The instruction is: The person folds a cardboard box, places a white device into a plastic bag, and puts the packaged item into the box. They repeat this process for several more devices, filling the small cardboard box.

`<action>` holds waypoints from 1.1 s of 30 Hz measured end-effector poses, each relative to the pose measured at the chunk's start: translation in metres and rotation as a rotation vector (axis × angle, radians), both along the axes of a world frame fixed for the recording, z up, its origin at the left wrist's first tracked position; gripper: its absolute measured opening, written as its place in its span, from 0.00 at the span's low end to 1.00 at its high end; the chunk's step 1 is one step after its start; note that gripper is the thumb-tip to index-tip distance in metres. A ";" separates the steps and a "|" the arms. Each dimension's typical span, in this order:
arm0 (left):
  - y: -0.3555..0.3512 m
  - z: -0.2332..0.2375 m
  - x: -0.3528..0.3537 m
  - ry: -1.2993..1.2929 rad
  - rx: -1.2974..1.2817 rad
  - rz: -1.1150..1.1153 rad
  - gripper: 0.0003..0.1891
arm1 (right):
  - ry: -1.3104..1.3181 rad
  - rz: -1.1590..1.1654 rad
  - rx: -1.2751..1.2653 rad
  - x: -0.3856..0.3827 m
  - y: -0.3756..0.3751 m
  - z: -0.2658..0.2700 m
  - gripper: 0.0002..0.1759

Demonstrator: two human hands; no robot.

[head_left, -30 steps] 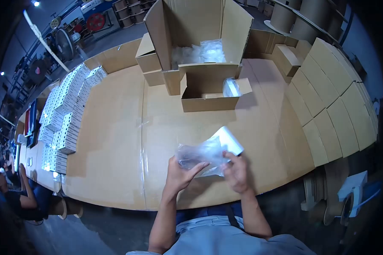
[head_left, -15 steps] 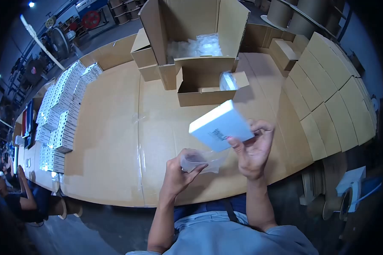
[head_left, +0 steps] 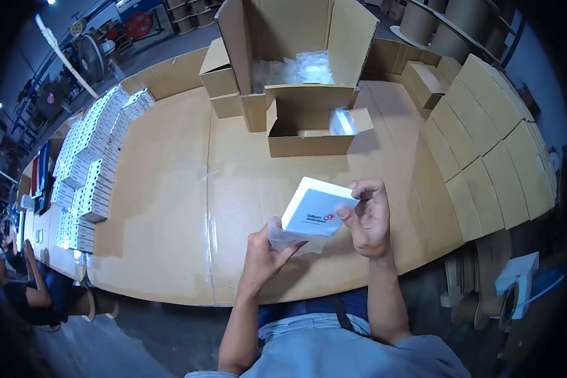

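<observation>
White and flat, a rectangular box with small dark and red print [head_left: 318, 209] sits tilted above the cardboard-covered table [head_left: 164, 208], its upper right corner pinched between the right hand's [head_left: 370, 220] thumb and fingers. The left hand [head_left: 266, 255], lower and to the box's left, grips a translucent plastic bag [head_left: 296, 241] just under the box's lower edge.

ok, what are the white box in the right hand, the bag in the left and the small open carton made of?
White box: probably coated card, smooth, crisp edges, printed face; plastic possible.
Bag: thin plastic film, translucent, wrinkled.
Small open carton: matt brown cardboard, folded flaps; likely corrugated.
</observation>
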State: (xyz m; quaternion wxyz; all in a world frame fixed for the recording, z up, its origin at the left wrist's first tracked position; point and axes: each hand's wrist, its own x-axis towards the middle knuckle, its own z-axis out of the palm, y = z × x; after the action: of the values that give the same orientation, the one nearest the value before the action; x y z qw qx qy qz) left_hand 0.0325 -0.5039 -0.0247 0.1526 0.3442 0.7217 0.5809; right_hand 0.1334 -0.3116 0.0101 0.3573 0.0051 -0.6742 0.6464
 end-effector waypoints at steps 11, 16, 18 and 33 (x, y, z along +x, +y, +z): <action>-0.002 -0.004 0.001 -0.135 -0.036 -0.034 0.17 | -0.176 -0.064 0.228 -0.015 0.004 0.000 0.14; -0.004 -0.016 0.006 -0.499 0.127 0.014 0.15 | -0.351 0.046 0.141 -0.023 0.001 -0.003 0.14; -0.002 -0.018 0.009 -0.505 0.163 0.063 0.15 | -0.420 0.099 0.018 -0.022 0.000 -0.006 0.15; 0.001 -0.032 -0.002 -0.310 0.136 0.112 0.28 | -0.294 0.081 -0.385 0.001 -0.013 -0.061 0.17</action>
State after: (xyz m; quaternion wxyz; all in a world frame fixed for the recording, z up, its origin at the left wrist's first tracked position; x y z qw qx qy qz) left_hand 0.0307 -0.5025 -0.0564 0.2059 0.2191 0.6665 0.6822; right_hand 0.1340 -0.3244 -0.0511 0.2236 -0.1301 -0.5826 0.7705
